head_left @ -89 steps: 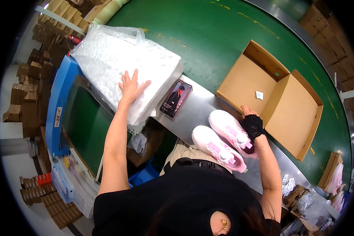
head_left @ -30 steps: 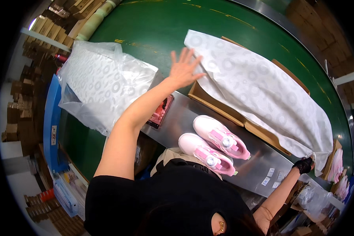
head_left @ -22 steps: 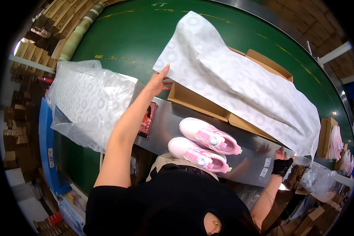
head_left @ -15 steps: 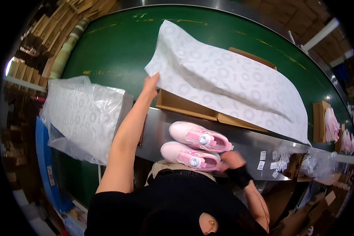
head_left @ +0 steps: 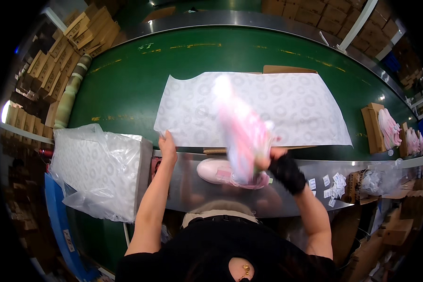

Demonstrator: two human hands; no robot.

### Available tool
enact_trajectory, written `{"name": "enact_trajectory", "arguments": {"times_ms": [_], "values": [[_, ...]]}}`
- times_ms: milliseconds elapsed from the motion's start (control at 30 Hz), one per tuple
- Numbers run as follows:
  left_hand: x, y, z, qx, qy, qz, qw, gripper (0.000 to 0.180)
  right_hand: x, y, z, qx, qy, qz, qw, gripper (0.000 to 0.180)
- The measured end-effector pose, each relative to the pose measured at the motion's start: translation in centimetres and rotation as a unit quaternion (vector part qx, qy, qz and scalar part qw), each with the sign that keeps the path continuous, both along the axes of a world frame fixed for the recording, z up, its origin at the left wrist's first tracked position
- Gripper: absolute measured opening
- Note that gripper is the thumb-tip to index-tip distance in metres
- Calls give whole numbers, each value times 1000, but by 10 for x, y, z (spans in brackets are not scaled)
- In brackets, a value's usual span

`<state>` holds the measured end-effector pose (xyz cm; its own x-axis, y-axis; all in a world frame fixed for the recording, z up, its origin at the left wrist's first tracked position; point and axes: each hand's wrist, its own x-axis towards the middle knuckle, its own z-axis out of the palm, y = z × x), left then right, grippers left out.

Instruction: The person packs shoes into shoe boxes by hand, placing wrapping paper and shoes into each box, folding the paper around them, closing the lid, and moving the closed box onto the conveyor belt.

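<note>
Before you: a reflective steel tabletop. Beyond it you have a broad green surface with worn yellow marks, bounded on the far side by a metal rail. To your left: stacked cartons, plus a bright light near the view's dark rim. To your upper right: brown boxes piled beside a slanting white post.

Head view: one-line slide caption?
Right hand holds a blurred pink-and-white shoe, left hand at the near-left corner of a white patterned paper sheet.
</note>
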<state>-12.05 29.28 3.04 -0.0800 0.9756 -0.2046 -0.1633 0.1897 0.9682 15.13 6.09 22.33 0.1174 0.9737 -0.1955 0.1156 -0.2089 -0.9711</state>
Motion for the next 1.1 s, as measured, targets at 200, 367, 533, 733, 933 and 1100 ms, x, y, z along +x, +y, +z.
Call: {"name": "enact_trajectory", "arguments": {"times_ms": [200, 367, 533, 733, 933, 1100], "values": [[51, -43, 110, 277, 240, -55, 929, 25, 29, 92, -115, 40, -241, -181, 953, 36], [122, -77, 128, 482, 204, -287, 802, 35, -24, 144, -152, -116, -314, 46, 941, 37], [124, -47, 116, 169, 150, -542, 810, 74, -9, 91, -120, 110, -431, -107, 889, 38], [153, -37, 83, 440, 483, -403, 641, 53, 76, 7, -107, -137, -519, -157, 829, 51], [156, -25, 61, 283, 703, -412, 506, 49, 53, -38, -66, 199, -591, -257, 738, 23], [120, -49, 62, 386, 438, -383, 716, 52, 17, -92, -130, 41, -382, -207, 900, 21]]}}
